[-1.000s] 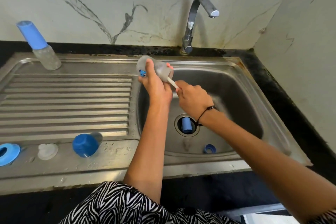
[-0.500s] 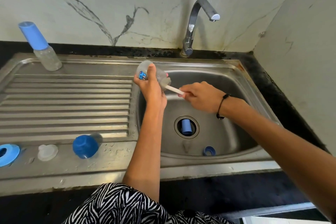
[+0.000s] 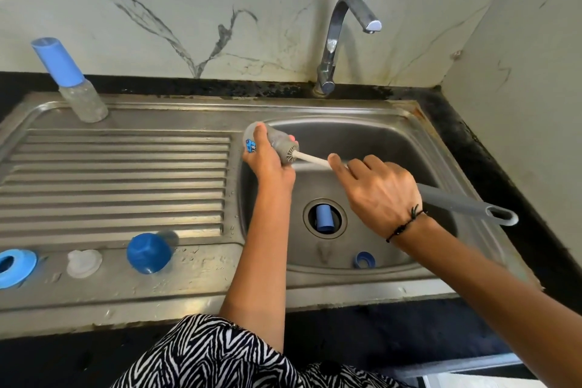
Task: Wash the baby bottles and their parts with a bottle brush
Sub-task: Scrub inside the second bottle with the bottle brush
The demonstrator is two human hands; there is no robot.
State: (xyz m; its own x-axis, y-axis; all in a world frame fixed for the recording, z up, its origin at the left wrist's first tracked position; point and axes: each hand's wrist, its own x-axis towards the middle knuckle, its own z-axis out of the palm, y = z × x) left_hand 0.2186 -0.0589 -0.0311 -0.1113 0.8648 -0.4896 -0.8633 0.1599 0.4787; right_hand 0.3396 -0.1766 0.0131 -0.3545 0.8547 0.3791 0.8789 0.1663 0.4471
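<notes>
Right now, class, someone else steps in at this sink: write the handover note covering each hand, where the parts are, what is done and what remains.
Left hand grips the clear bottle over the basin.
Right hand holds the bottle brush, its head inside that bottle.
Capped bottle stands on the drainboard; blue ring, clear teat and blue cap lie on its front edge.
Blue piece sits in the drain; another ring lies in the basin.
Tap is off.
Left: finish scrubbing, rinse, wash remaining parts.

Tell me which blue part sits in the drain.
The blue cap, lying in the drain opening. The blue ring lies on the basin floor nearer the front; the other blue pieces are on the drainboard.
</notes>
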